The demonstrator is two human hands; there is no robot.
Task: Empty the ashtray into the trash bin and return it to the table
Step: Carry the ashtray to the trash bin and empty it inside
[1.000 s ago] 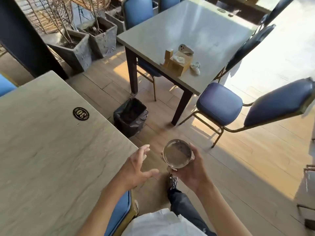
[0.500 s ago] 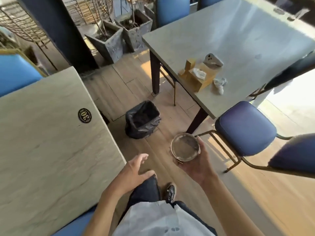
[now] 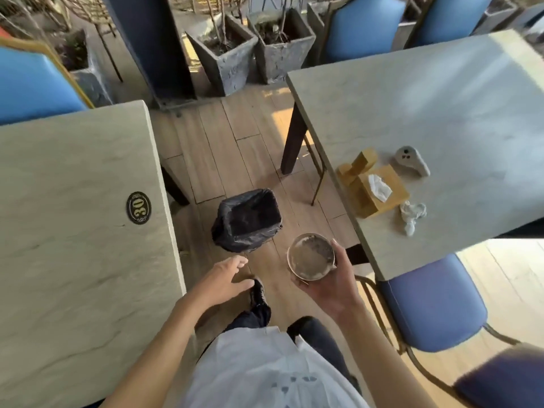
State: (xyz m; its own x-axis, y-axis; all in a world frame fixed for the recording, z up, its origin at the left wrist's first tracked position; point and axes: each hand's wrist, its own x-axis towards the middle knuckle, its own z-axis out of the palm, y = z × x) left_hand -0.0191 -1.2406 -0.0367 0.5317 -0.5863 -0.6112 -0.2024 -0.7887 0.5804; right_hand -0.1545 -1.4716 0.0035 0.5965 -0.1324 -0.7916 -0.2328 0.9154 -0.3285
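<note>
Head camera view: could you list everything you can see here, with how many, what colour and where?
ashtray: one, silvery, held above floor
trash bin: one, black-lined, floor between tables
tables: two, pale stone-look, left and right
number plate: one, black, left table
tissue box: one, yellow wood, right table
crumpled tissue: one, white, beside box
chairs: several, blue
planters: grey, far floor
left hand: open, empty
right hand: grip on ashtray

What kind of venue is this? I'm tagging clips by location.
Probably a cafe or restaurant terrace: a numbered plaque on one table, a tissue box on another, matching blue padded chairs, and potted plants alongside.
</note>
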